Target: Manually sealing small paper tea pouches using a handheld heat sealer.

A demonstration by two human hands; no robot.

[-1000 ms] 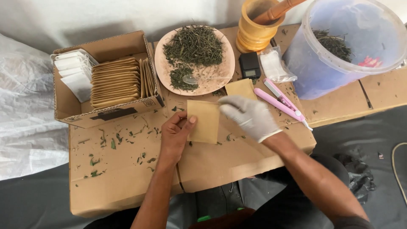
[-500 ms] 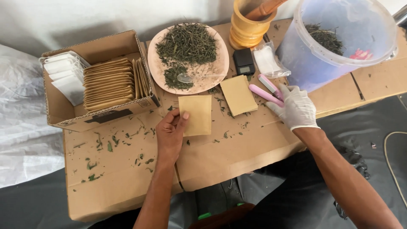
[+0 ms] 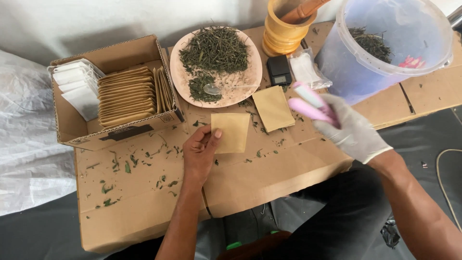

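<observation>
On the flattened cardboard sheet (image 3: pixel 144 202) that serves as a worktop, a small square kraft-paper pouch (image 3: pixel 232 132) lies flat, pinned at its left edge by the bare left hand (image 3: pixel 201 153), whose thumb presses on top while the fingers curl beneath. It looks light, thin and floppy, likely to slide or crease, so a pinch at an edge or corner seems the best hold. Just beside it, up and to the right, a second pouch (image 3: pixel 273 107) lies apart from either hand. The gloved right hand (image 3: pixel 353 131) is closed around a slim pink clamp-like tool (image 3: pixel 309 102), blurred in motion and lifted off the sheet; this looks rigid and light, easily held by its rear end. Behind them sit a plate (image 3: pixel 255 77) of dried herbs, a small black scale (image 3: pixel 278 70), a wooden mortar (image 3: pixel 284 33), a translucent bucket (image 3: pixel 356 77) and a box (image 3: pixel 120 132) of stacked pouches.
</observation>
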